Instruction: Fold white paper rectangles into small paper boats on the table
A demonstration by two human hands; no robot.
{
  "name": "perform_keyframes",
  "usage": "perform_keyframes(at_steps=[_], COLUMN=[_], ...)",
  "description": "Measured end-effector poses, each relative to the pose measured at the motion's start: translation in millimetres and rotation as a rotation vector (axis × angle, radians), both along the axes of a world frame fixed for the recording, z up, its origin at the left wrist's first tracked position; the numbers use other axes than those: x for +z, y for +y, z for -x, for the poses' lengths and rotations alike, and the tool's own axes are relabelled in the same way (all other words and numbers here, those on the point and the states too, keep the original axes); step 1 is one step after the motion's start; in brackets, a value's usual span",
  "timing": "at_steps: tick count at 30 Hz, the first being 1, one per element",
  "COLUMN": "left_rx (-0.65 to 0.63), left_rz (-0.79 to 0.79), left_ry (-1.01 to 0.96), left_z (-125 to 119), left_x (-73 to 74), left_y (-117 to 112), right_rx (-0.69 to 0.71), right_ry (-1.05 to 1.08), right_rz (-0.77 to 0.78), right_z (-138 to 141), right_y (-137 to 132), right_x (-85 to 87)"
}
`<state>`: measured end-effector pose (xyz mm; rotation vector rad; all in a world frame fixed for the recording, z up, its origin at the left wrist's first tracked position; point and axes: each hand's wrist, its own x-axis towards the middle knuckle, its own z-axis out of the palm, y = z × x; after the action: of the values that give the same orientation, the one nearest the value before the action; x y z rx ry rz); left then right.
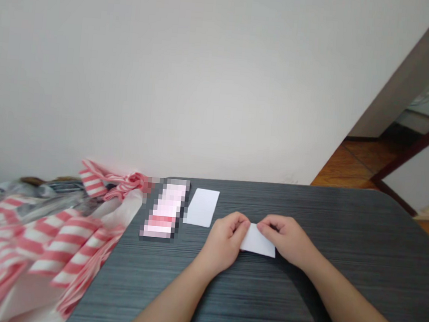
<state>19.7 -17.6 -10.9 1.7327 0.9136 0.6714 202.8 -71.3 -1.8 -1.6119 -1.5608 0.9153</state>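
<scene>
The left hand (pixel 224 242) and right hand (pixel 286 240) hold a small white rectangular paper card (pixel 258 241) at centre frame over a dark grey wood-grain worktop (pixel 382 221), each grip pressed closed in a fingertip pinch on its own end of the card; a slackened pinch or uneven pressure could let the thin card slip or crease. A red-and-white striped plastic bag (pixel 42 246) spills in at lower left. Farther up lie a blank white rectangular card (pixel 203 207) and a pixelated pink-and-white object (pixel 165 209), with a polished wooden floor (pixel 352 168) at upper right.
</scene>
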Motion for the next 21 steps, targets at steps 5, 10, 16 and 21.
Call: perform_keyframes(at_steps=[5, 10, 16, 21], left_rx=[0.015, 0.022, 0.054, 0.054], left_rz=[0.039, 0.036, 0.052, 0.06], left_ry=[-0.034, -0.028, -0.046, -0.043], left_z=[0, 0, 1, 1], left_x=[-3.3, -2.8, -6.0, -5.9], left_y=[0, 0, 2, 1], right_rx=[-0.01, -0.014, -0.03, -0.04], right_ry=[0.004, 0.021, 0.063, 0.045], right_rz=[0.01, 0.025, 0.004, -0.01], right_z=[-3, -4, -11, -11], right_y=[0, -1, 0, -1], right_x=[1.1, -0.4, -3.5, -2.0])
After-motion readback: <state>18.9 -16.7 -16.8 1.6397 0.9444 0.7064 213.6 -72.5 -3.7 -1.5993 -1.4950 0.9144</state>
